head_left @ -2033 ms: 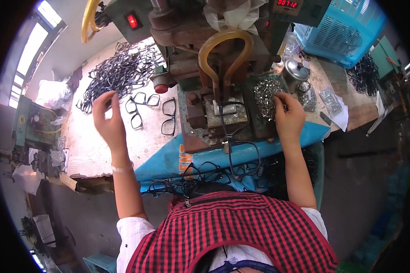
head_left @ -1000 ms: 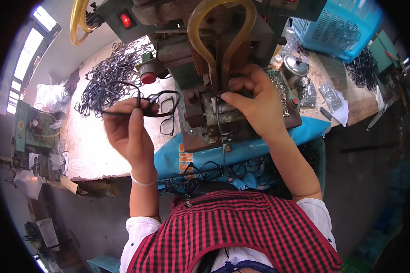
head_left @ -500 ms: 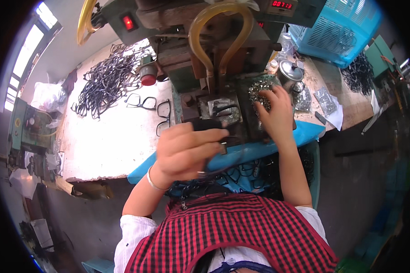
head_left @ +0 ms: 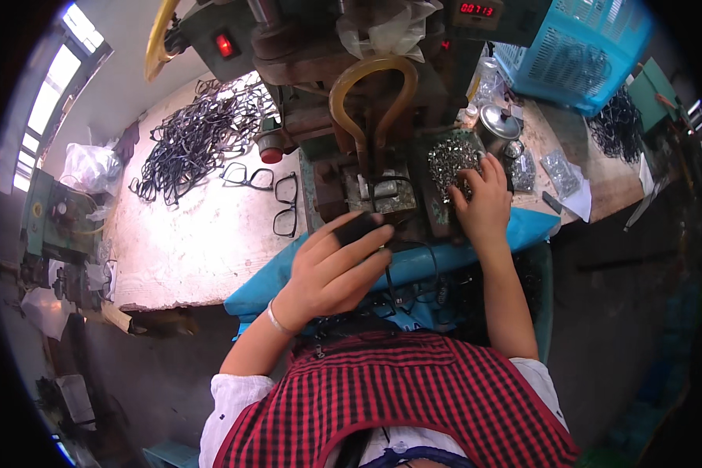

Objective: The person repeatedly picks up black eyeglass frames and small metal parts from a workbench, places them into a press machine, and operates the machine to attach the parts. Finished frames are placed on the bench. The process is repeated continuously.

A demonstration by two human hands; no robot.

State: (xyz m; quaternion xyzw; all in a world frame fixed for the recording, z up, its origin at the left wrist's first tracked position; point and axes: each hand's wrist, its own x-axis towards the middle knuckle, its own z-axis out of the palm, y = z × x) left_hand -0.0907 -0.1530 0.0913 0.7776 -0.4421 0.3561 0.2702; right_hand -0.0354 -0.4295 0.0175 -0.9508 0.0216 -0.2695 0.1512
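My left hand (head_left: 337, 269), with a black band round one finger, is closed at the front of the press. Its fingertips pinch a black eyeglass frame (head_left: 389, 282), which hangs partly below the hand; its held part is hidden behind the fingers. Beyond them is the press's metal fixture (head_left: 402, 200), with a dark curved piece lying over it. My right hand (head_left: 487, 204) reaches into a pile of small shiny metal parts (head_left: 447, 165) on a plate right of the fixture. Thumb and forefinger are apart there, and no part can be made out between them.
Over the fixture hangs a yellow hose loop (head_left: 374, 70). Left are a red button (head_left: 271, 154), two loose eyeglass frames (head_left: 285, 204) and a heap of frames (head_left: 199, 140). A lidded metal pot (head_left: 499, 121), bags of parts (head_left: 560, 173) and a blue basket (head_left: 577, 54) stand right.
The left hand has turned slightly and more of the eyeglass frame shows below it. The right hand has shifted a little toward me over the parts. The hose loop appears lower.
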